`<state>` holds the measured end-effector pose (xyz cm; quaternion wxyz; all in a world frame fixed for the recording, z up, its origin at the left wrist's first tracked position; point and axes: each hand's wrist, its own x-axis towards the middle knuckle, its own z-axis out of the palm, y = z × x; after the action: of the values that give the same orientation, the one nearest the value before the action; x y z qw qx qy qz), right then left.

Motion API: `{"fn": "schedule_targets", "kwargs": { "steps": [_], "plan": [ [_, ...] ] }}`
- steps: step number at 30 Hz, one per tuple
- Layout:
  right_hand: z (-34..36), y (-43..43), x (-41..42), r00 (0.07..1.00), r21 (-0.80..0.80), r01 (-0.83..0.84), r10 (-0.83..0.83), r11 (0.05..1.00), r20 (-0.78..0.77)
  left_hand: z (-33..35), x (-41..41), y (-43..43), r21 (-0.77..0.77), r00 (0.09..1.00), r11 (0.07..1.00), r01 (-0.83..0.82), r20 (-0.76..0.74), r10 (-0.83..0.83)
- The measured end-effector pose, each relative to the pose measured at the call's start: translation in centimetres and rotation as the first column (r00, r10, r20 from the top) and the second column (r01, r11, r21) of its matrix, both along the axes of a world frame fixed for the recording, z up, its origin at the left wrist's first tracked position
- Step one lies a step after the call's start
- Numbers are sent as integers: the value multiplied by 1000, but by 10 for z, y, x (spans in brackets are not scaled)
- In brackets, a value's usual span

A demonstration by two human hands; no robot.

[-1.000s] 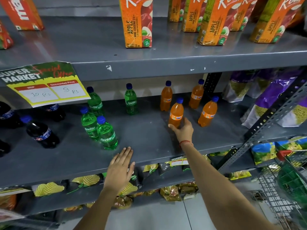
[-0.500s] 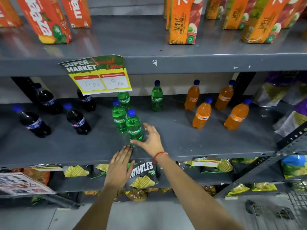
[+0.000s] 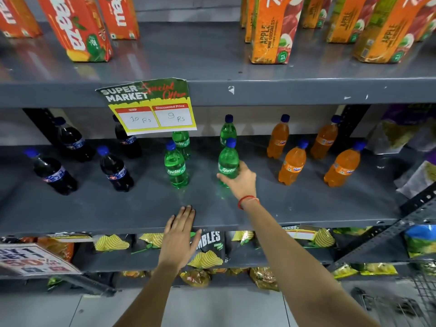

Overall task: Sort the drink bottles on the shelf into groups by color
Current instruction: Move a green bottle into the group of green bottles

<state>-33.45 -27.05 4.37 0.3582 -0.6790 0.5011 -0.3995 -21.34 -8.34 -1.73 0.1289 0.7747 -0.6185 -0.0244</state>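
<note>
My right hand (image 3: 240, 181) is closed around the lower part of a green Sprite bottle (image 3: 227, 160) standing on the grey middle shelf (image 3: 118, 208). Right behind it stands another green bottle (image 3: 228, 129). Two more green bottles stand to the left: one in front (image 3: 175, 167), one (image 3: 181, 141) half hidden by the price sign. Several dark cola bottles (image 3: 114, 169) are grouped at the left. Several orange bottles (image 3: 292, 164) are grouped at the right. My left hand (image 3: 179, 241) lies flat and open on the shelf's front edge, holding nothing.
A paper price sign (image 3: 151, 105) hangs from the upper shelf edge, above the green bottles. Juice cartons (image 3: 271, 29) line the top shelf. Snack bags (image 3: 207, 249) fill the shelf below. Purple bags (image 3: 401, 128) sit at the far right, behind a slanted metal brace (image 3: 415, 204).
My right hand left the orange bottles, went to the front green bottle and took hold of it. That bottle now stands further right, in front of the lone green one. My left hand stayed put.
</note>
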Motion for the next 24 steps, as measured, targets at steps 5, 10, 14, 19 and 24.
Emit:
{"fn": "schedule_targets", "kwargs": {
  "steps": [5, 10, 14, 19, 24],
  "plan": [
    [-8, -19, -9, 998, 34, -36, 38, 999, -52, -1, -4, -8, 19, 999, 1000, 14, 33, -14],
    [-18, -21, -9, 996, 93, -90, 92, 992, -19, -2, -3, -8, 3, 999, 1000, 19, 33, -19],
    [-35, -17, -12, 997, 119, -78, 81, 990, -17, -4, -2, -8, 7, 999, 1000, 22, 30, -22],
    [-40, -16, -13, 998, 127, -57, 56, 990, 9, -5, -2, -9, 0, 999, 1000, 16, 33, -16],
    [-44, -15, -16, 998, 121, -59, 55, 991, 34, -5, -2, -9, 2, 999, 1000, 17, 48, -17]
  ]
}}
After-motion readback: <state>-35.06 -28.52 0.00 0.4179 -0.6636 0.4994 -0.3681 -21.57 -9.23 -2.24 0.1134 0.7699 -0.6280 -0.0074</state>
